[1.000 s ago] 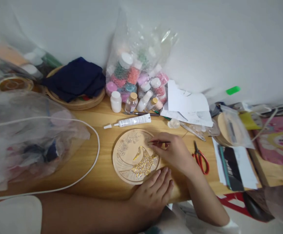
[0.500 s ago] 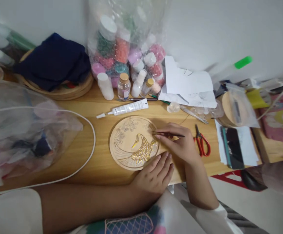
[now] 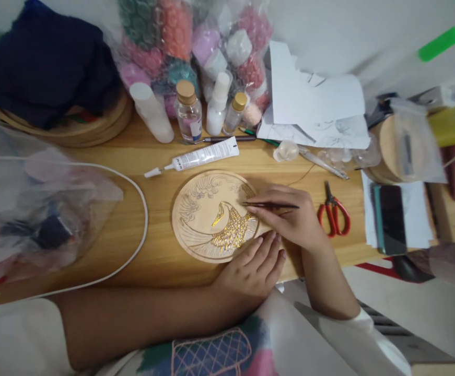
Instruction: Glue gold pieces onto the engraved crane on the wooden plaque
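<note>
A round pale disc (image 3: 199, 209) lies on the wooden table, with a line drawing of waves and a bird whose neck and feathers carry gold strips. My right hand (image 3: 293, 214) pinches dark tweezers (image 3: 274, 206), their tips over the disc's right part, near the bird's upper wing. My left hand (image 3: 253, 269) lies flat at the disc's lower right edge, fingers stretched out and holding nothing. Whether anything sits between the tweezer tips is too small to tell.
Behind the disc lie a white tube (image 3: 206, 155) and small bottles (image 3: 188, 112). Red-handled pliers (image 3: 334, 211) and a phone (image 3: 392, 219) are to the right. A white cable (image 3: 146, 219) curves on the left, beside a plastic bag (image 3: 35, 209).
The camera view has shifted and come closer to the table. Both hands keep nearly the same places at the disc, the tweezers still in my right hand.
</note>
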`<move>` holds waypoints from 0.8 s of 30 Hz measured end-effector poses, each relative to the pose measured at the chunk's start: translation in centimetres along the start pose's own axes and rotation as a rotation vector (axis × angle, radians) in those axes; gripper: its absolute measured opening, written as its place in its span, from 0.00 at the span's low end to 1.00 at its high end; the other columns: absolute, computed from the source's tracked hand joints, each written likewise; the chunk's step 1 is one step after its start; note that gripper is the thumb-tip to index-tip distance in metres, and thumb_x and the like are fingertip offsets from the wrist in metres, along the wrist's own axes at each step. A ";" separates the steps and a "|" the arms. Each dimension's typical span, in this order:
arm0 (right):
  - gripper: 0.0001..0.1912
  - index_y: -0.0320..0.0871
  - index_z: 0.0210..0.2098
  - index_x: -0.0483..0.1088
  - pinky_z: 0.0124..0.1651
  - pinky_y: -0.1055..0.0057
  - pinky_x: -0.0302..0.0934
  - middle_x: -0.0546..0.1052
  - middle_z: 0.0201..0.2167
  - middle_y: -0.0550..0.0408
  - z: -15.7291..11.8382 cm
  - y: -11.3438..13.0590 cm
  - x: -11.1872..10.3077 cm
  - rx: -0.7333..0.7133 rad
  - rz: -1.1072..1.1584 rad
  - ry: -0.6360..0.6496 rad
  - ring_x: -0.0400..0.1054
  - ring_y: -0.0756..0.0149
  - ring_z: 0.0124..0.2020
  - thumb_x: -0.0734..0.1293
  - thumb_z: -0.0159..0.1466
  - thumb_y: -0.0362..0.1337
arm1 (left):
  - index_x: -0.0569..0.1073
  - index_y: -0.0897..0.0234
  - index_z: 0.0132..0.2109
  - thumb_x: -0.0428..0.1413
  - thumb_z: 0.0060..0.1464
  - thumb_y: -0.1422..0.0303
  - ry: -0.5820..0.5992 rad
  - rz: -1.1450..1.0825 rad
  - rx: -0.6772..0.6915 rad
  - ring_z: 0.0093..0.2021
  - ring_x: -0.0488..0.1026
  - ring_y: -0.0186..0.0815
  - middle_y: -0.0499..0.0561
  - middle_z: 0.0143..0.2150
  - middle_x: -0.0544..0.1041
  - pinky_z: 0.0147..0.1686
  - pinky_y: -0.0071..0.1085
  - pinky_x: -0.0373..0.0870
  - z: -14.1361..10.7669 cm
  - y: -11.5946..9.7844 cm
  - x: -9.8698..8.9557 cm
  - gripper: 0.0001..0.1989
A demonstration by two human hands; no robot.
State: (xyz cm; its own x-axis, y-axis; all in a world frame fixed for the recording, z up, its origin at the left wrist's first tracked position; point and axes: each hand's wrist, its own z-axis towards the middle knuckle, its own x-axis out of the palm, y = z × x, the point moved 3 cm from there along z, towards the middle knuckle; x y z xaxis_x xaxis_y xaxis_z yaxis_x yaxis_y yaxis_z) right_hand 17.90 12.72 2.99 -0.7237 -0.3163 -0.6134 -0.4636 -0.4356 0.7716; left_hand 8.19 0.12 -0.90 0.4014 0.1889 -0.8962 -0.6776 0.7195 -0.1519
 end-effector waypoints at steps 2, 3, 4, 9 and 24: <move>0.03 0.41 0.36 0.79 0.35 0.73 0.68 0.82 0.32 0.52 0.0 0.0 0.0 0.007 -0.004 -0.003 0.75 0.68 0.32 0.72 0.62 0.33 | 0.71 0.72 0.59 0.46 0.67 0.68 0.010 0.000 0.000 0.62 0.71 0.44 0.59 0.60 0.75 0.73 0.47 0.40 0.0 0.0 0.0 0.19; 0.03 0.41 0.36 0.79 0.35 0.73 0.68 0.82 0.32 0.52 0.0 0.0 0.0 0.008 -0.002 -0.004 0.75 0.68 0.32 0.72 0.62 0.33 | 0.71 0.72 0.59 0.46 0.67 0.67 0.011 0.001 -0.001 0.62 0.70 0.45 0.60 0.61 0.74 0.72 0.46 0.42 0.0 0.0 0.0 0.20; 0.03 0.40 0.36 0.79 0.35 0.73 0.68 0.82 0.32 0.52 0.0 0.0 0.0 0.008 0.002 -0.003 0.75 0.68 0.32 0.72 0.62 0.33 | 0.71 0.72 0.59 0.46 0.67 0.67 0.011 0.002 -0.001 0.63 0.70 0.45 0.60 0.61 0.74 0.72 0.46 0.44 0.0 0.0 0.0 0.20; 0.03 0.42 0.36 0.79 0.33 0.73 0.67 0.81 0.30 0.54 -0.1 -0.1 -0.1 0.003 0.000 0.007 0.74 0.69 0.31 0.71 0.62 0.33 | 0.71 0.73 0.59 0.47 0.67 0.67 0.012 0.004 -0.002 0.62 0.71 0.45 0.60 0.61 0.74 0.68 0.43 0.53 0.0 0.0 -0.1 0.19; 0.04 0.45 0.36 0.81 0.30 0.74 0.65 0.80 0.27 0.56 -1.6 0.7 -1.6 0.011 0.041 -0.069 0.73 0.70 0.28 0.74 0.60 0.33 | 0.70 0.73 0.58 0.50 0.65 0.66 -0.032 0.044 0.012 0.60 0.72 0.43 0.60 0.60 0.75 0.66 0.41 0.60 0.0 0.1 0.0 0.19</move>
State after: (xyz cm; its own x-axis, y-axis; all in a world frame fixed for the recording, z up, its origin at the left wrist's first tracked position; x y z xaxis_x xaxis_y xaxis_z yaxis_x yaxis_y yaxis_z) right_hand 19.54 11.58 4.19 -0.7756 -0.2745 -0.5684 -0.4384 -0.4137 0.7979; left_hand 8.12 0.19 -0.89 0.3911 0.2417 -0.8880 -0.6879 0.7177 -0.1076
